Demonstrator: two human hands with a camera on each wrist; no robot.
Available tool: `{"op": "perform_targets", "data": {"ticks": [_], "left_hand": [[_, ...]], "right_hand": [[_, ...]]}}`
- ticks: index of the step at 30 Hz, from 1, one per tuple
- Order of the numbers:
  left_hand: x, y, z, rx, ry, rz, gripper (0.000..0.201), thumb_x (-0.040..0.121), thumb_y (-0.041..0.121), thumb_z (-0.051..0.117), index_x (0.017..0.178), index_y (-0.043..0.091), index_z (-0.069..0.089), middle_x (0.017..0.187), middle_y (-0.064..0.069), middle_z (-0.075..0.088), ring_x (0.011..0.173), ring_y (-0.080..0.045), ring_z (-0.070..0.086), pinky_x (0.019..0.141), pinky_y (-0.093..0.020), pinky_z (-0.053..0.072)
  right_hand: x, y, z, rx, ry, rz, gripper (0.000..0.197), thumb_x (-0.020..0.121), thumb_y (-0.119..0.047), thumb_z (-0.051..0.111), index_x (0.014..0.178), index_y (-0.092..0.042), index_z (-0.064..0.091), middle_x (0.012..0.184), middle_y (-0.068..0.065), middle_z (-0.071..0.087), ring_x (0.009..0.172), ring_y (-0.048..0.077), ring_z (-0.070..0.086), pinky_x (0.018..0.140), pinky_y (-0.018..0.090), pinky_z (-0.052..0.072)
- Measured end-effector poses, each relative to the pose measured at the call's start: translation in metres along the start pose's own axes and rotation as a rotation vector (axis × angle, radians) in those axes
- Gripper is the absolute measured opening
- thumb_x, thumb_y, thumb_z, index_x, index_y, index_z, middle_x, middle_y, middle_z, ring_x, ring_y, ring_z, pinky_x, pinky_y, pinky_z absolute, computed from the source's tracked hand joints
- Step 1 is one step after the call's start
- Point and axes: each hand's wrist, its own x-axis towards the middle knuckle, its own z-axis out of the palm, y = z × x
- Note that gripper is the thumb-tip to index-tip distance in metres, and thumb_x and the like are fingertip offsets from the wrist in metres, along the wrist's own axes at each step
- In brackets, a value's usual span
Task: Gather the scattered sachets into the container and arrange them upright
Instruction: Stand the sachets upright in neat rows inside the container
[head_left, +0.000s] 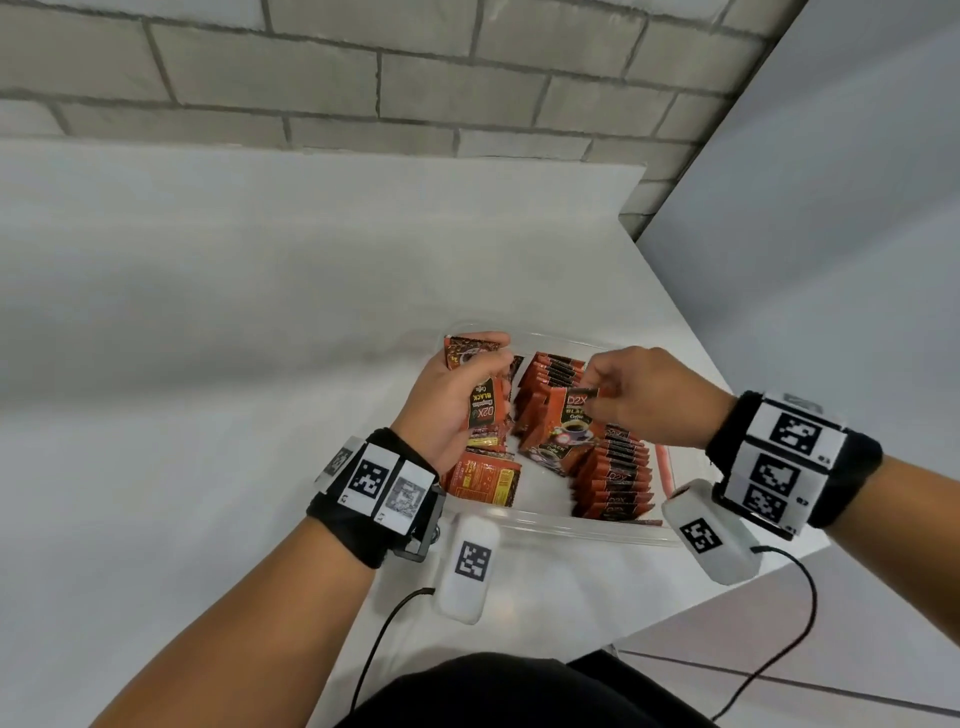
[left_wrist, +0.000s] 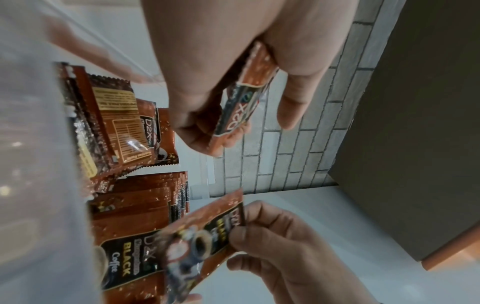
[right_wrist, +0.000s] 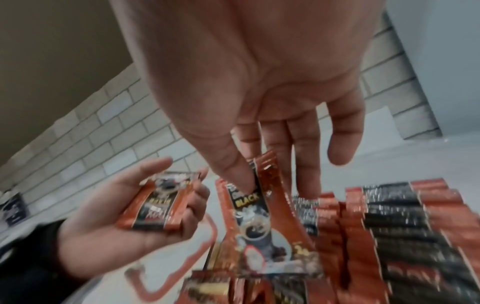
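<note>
A clear plastic container (head_left: 582, 530) sits on the white table and holds orange-and-black coffee sachets. Rows of them stand upright at the back (head_left: 553, 371) and at the right (head_left: 618, 480); a few lie flat at the left (head_left: 485, 480). My left hand (head_left: 460, 397) grips a small stack of sachets (head_left: 485, 405) (left_wrist: 242, 102) (right_wrist: 161, 202) over the container's left side. My right hand (head_left: 631, 389) pinches the top edge of one sachet (head_left: 569, 415) (left_wrist: 207, 232) (right_wrist: 262, 207) between thumb and fingers, holding it upright among the rows.
The white table (head_left: 234, 322) meets a grey brick wall (head_left: 363, 78) at the back. Its right edge (head_left: 727, 374) runs diagonally close to the container. Cables (head_left: 779, 639) trail from both wrist units toward my body.
</note>
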Motion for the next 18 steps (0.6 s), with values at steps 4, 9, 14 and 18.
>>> {"op": "perform_targets", "data": {"ticks": [4,9,14,18], "left_hand": [[-0.001,0.001,-0.001,-0.004,-0.009,-0.003,0.043,0.08,0.015,0.067,0.121,0.005,0.056,0.084,-0.01,0.058,0.09,-0.033,0.051,0.077,-0.044,0.045],[-0.002,0.002,-0.001,0.008,-0.012,-0.013,0.036,0.086,0.012,0.061,0.121,0.006,0.056,0.089,-0.012,0.058,0.085,-0.032,0.054,0.073,-0.04,0.047],[-0.003,0.003,-0.001,0.006,-0.041,0.0,0.038,0.081,0.014,0.062,0.118,0.006,0.056,0.081,-0.006,0.058,0.067,-0.016,0.058,0.06,-0.029,0.05],[-0.003,0.003,-0.001,-0.022,-0.033,-0.001,0.03,0.088,0.009,0.057,0.118,0.005,0.056,0.079,-0.005,0.057,0.065,-0.015,0.058,0.058,-0.026,0.05]], "right_hand": [[0.001,-0.005,0.017,-0.043,-0.066,-0.04,0.006,0.085,-0.023,0.068,0.08,-0.022,0.065,0.077,-0.013,0.058,0.071,0.003,0.052,0.062,0.01,0.036],[0.01,-0.007,0.024,-0.128,-0.163,-0.02,0.01,0.084,-0.02,0.069,0.077,-0.025,0.063,0.065,-0.017,0.058,0.063,0.0,0.054,0.059,0.015,0.037],[0.016,-0.009,0.033,-0.293,-0.177,-0.02,0.011,0.082,-0.019,0.068,0.077,-0.023,0.059,0.071,-0.011,0.056,0.068,0.008,0.052,0.054,0.017,0.033],[0.017,-0.013,0.037,-0.345,-0.209,-0.016,0.011,0.084,-0.02,0.066,0.078,-0.02,0.056,0.071,-0.008,0.054,0.07,0.012,0.052,0.053,0.019,0.033]]}}
